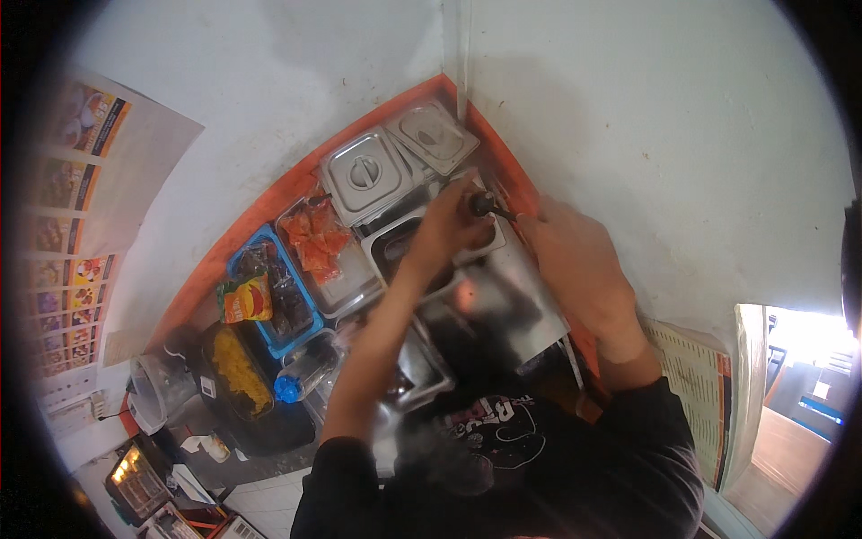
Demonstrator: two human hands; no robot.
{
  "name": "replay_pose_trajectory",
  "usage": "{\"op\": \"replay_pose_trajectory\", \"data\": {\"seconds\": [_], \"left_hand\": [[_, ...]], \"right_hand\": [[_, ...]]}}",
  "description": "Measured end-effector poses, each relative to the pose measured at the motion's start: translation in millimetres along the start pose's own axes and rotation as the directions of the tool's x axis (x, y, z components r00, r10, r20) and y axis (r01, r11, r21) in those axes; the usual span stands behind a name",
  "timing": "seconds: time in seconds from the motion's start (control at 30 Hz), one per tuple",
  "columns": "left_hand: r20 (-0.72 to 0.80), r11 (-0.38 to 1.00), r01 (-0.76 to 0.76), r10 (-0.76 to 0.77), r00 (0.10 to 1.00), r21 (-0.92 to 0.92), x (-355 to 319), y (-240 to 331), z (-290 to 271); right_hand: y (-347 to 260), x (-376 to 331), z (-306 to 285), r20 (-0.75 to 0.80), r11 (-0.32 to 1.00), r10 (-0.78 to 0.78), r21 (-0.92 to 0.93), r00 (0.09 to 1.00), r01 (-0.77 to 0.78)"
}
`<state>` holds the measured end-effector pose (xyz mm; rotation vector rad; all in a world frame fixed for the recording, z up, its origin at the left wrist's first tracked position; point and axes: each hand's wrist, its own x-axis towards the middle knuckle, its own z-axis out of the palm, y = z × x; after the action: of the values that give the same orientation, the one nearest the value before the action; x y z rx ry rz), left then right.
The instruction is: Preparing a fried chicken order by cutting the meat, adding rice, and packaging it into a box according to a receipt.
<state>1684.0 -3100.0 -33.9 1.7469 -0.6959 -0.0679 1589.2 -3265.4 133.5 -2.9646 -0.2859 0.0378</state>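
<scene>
In a corner fringed by orange edging [202,269], a person clasps a dark tool [484,205] in the right hand [582,265], its head beside the left hand [446,220]; whether those fingers grip it, I cannot tell. White walls [646,135] hem the reach beyond. A flat steel panel [507,310] spans between the forearms; lidded pans [366,172] and a blue tray [300,283] crowd the left, and daylight enters an opening [808,377] at right.

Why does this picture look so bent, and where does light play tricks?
Head view: the fisheye lens bows the orange edging and leaves dark corners; glare washes out the opening at right; reflections gleam on the shiny metal surface; soft shadows darken parts of the white wall.
</scene>
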Motion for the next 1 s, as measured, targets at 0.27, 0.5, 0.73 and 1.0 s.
{"op": "replay_pose_trajectory", "data": {"seconds": [0.27, 0.5, 0.73, 1.0], "left_hand": [[-0.052, 0.988, 0.143, -0.146, 0.988, -0.053, -5, -12, -3], [-0.184, 0.987, 0.156, -0.161, 0.970, -0.039, -10, -27, -16], [-0.150, 0.985, 0.069, -0.093, 0.984, -0.161, -14, 16, -45], [-0.009, 0.879, 0.120, -0.140, 0.990, -0.461, -15, 109, -58]], "right_hand": [[6, 0, -12, -0.019, 0.973, 0.131, 0.192, 0.991, -0.125], [31, -2, 49, -0.034, 0.881, 0.292, 0.399, 0.956, -0.255], [39, 29, 115, -0.068, 0.835, 0.009, 0.550, 0.998, 0.030], [13, 40, 83, 0.063, -0.043, 0.028, 0.997, 0.998, -0.062]]}}
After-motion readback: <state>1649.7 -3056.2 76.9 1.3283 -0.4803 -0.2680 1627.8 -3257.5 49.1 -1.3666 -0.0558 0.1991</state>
